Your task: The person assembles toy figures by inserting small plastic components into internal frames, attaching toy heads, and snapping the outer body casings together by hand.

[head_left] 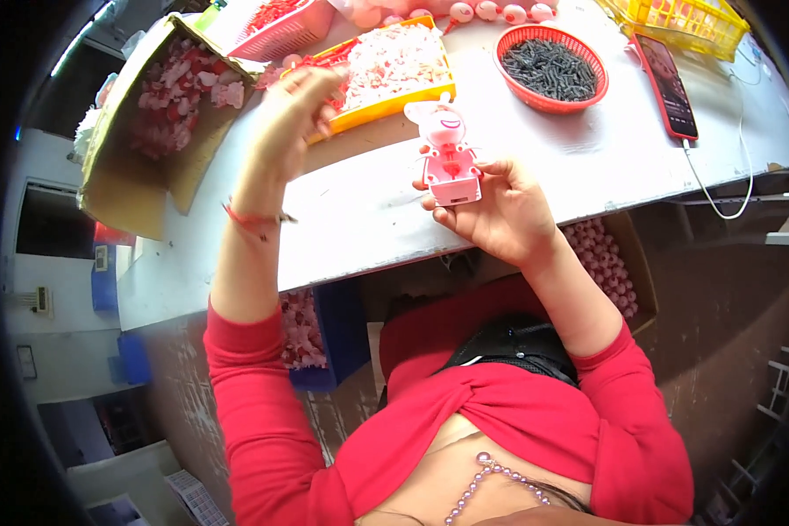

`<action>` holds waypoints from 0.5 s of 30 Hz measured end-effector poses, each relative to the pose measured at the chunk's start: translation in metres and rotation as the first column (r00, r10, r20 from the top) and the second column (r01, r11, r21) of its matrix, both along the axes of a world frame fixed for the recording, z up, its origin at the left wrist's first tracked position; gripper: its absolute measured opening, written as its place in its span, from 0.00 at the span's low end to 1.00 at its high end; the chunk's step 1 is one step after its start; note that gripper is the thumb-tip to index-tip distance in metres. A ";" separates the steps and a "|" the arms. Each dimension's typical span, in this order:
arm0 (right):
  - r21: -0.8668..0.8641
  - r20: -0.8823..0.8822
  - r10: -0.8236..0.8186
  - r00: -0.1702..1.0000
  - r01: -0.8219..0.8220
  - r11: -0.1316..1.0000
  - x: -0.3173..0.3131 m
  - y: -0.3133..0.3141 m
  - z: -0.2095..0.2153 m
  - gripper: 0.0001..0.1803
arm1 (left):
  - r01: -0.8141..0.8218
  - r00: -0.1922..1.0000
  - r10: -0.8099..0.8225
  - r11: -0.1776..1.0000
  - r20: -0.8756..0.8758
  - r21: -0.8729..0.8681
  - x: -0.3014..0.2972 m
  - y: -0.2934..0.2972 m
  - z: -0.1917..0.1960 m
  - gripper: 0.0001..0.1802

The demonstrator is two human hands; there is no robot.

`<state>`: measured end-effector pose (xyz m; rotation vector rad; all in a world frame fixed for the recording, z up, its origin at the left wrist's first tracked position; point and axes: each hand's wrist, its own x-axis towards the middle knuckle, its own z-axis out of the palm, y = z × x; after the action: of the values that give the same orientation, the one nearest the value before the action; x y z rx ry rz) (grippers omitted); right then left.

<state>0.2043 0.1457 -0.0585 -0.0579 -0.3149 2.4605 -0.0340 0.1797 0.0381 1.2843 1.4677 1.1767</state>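
My right hand grips a small pink toy pig figure by its lower body, fingers underneath and thumb at the side. The figure stands roughly upright above the table's front part. Its head is pale pink, and red parts show inside its boxy, open-fronted body. My left hand is raised at the left edge of an orange tray, its fingers bent and smeared by motion. Whether anything is between those fingers I cannot make out. In the tray lie many small pale pink pieces, with red pieces towards its left side.
Left of the tray, a cardboard box lies open, holding pink parts. A pink basket stands behind. To the right are a red basket of small black pieces, a cabled phone and a yellow crate. Parts boxes sit under the table.
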 end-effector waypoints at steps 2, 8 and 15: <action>-0.030 -0.075 0.001 0.997 -0.003 1.000 -0.001 -0.001 -0.001 0.27 | -0.164 0.981 0.177 0.974 -0.074 0.156 -0.025 0.031 0.013 0.09; 0.013 -0.026 0.006 1.000 -0.005 1.000 -0.004 0.002 -0.003 0.25 | 0.316 0.841 -0.089 0.882 -0.534 0.349 0.036 0.067 0.008 0.11; 0.045 -0.077 0.012 0.997 -0.009 0.999 -0.006 0.003 -0.006 0.25 | 0.660 0.525 -0.112 0.680 -0.843 0.320 0.141 0.091 -0.014 0.07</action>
<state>0.1985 0.1489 -0.0642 0.0580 -0.3369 2.4577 0.1073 0.2710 0.0237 2.7276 1.1672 0.7728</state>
